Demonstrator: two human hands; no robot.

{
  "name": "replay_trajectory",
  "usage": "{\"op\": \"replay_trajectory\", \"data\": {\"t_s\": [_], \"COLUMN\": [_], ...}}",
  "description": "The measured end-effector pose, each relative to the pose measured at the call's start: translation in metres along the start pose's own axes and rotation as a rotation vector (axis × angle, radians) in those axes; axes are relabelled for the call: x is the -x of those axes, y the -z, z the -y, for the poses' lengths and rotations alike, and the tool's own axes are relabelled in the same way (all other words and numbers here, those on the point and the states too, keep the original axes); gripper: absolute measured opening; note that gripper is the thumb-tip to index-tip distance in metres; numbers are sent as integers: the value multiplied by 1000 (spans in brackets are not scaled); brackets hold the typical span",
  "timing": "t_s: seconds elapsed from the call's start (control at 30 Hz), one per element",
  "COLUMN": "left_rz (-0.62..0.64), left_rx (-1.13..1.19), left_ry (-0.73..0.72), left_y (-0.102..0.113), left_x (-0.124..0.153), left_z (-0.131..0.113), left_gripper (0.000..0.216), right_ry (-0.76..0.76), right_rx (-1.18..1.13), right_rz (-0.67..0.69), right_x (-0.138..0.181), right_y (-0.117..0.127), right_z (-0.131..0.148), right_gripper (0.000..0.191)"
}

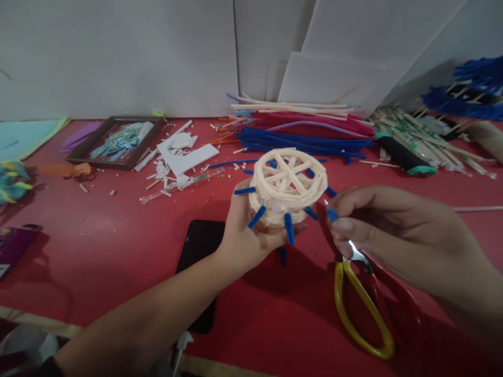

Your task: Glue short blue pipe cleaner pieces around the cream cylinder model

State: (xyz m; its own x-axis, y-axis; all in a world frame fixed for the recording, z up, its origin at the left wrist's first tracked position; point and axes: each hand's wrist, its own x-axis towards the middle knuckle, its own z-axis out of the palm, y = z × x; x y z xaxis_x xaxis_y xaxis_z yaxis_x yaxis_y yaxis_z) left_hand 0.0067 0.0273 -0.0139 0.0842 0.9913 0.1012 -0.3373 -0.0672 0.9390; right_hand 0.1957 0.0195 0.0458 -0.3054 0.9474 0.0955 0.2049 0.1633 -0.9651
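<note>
My left hand [247, 235] is wrapped round the underside of a cream-coloured wheel [291, 178] with crossed spokes inside and short blue pipe cleaner pieces sticking out around its side. To the right, my right hand [393, 235] pinches a short blue pipe cleaner piece [332, 215] between thumb and fingertips, apart from the wheel. Scissors with one yellow and one red handle [363, 314] lie on the table under my right hand, their blades partly hidden by it. A black phone [202, 246] lies partly beneath my left forearm.
On the red table [129, 241], blue pipe cleaners [302, 141] and pale sticks [291, 104] are heaped at the back. White foam scraps [192, 157] and a brown frame [133, 159] are back left. Wrapped sticks [432, 141] and a black-and-green roll [406, 154] lie back right.
</note>
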Motion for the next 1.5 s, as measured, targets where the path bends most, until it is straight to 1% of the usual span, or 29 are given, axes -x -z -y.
{"op": "replay_trajectory", "data": {"t_s": [0.07, 0.13, 0.27, 0.37, 0.47, 0.53, 0.63, 0.93, 1.03, 1.17, 1.23, 1.5], "left_rz": [-9, -23, -31, -7, 32, 50, 55, 13, -1, 15, 19, 12], "left_rx": [-28, -74, -134, -151, -137, -128, -126, -134, -109, -92, -95, -79], "left_ry": [-28, -64, -108, -122, -122, -120, -119, -133, -122, -101, -113, -80], "left_y": [0, 1, 2, 3, 5, 6, 8, 2, 3, 4, 4, 2], "left_x": [0, 0, -1, -2, -4, -4, -4, -2, -1, -2, -2, 0], "left_z": [-2, -3, -6, -5, -2, 1, 3, -3, -1, 1, 0, -2], "left_gripper": [72, 69, 68, 70, 76, 78, 77, 68, 69, 71, 73, 73], "right_ry": [-44, -71, -80, -8, 128, 195, 244, 340, 356, 373, 376, 381], "right_rx": [-1, 11, 22, 101, 227, 287, 314, 398, 421, 451, 467, 474], "right_rz": [-16, -60, -140, -178, -207, -203, -184, -133, -132, -138, -144, -132], "right_x": [0, 2, 7, 8, 8, 7, 5, 5, 5, 5, 5, 7], "right_y": [0, -1, -3, -5, -6, -6, -6, -4, -4, -4, -4, -4], "right_z": [-1, -2, -1, 0, 1, 0, -1, -6, -6, -6, -6, -4], "right_gripper": [28, 24, 25, 20, 13, 8, 3, 6, 8, 10, 10, 8]}}
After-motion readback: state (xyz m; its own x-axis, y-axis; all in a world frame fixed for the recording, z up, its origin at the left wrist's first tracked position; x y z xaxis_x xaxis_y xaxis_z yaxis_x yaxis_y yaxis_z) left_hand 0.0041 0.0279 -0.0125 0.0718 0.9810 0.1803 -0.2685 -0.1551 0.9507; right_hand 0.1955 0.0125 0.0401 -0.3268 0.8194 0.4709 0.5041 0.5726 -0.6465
